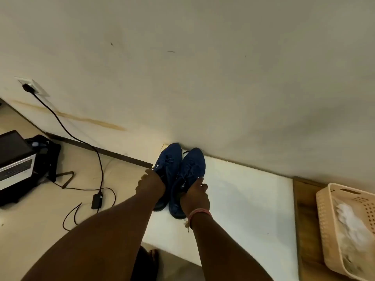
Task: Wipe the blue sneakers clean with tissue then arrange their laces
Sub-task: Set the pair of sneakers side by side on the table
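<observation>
- The left hand's [150,184] fingers drop behind the collar of the left sneaker [166,169], so the fingertips are hidden; the knuckles show curled over the shoe's opening, gripping it.
- The right hand's [195,196] palm is turned away; its fingers wrap the outer side of the right sneaker [189,177] near the collar, thumb tip showing at 12 o'clock of the hand. It holds the shoe.
- The laces are dark blue on dark blue and hard to trace; only faint loops show over each tongue.
- The heels of both sneakers are partly covered by the wrists and forearms.
- Both sneakers stand side by side, touching, toes against the wall [203,67], at the 11 o'clock corner of the white table [243,199].
- Both forearms reach in from 6 o'clock, the left far thicker in view because it is nearer the lens; a pink band [199,212] rings the right wrist.
- At 3 o'clock of the shoes, well apart, a cream basket [328,220] is cut off by the frame edge; the white crumpled stuff in it, tissue [353,226] by its look, is blurred.
- At 9 o'clock a laptop [15,163] is cropped at the frame edge; a black cable [67,128] runs from a wall socket [32,87] to the floor.
</observation>
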